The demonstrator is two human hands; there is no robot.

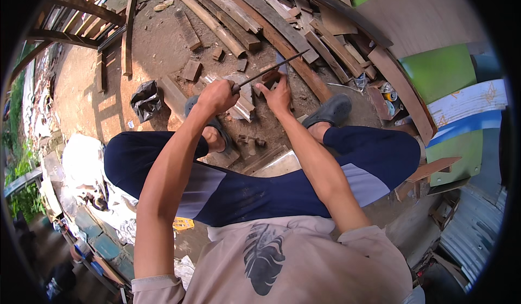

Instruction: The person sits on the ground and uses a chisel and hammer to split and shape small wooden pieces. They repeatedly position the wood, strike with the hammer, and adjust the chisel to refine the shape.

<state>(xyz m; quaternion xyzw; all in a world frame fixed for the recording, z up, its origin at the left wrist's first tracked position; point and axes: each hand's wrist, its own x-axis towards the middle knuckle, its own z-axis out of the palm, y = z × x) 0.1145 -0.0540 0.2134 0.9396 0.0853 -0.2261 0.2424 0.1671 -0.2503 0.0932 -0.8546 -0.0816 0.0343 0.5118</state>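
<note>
My left hand (216,96) is closed round the handle of a long, thin, dark tool (274,67). Its narrow shaft points away to the right; whether it is a file or a blade seen edge-on I cannot tell. Close by, my right hand (278,94) grips a small brown wooden block (270,77), thumb to the left. A bluish-grey flat piece (280,62) shows just beyond these fingers, partly behind the tool. Under and between the hands lies a pale, ridged length of wood (241,106).
Long planks and poles (217,24) lie across the ground ahead, with scrap wood (331,49) at right. A black plastic bag (146,101) sits left of my feet in grey clogs (332,110). Wooden frame legs (129,32) stand far left. Green panels (438,70) line the right.
</note>
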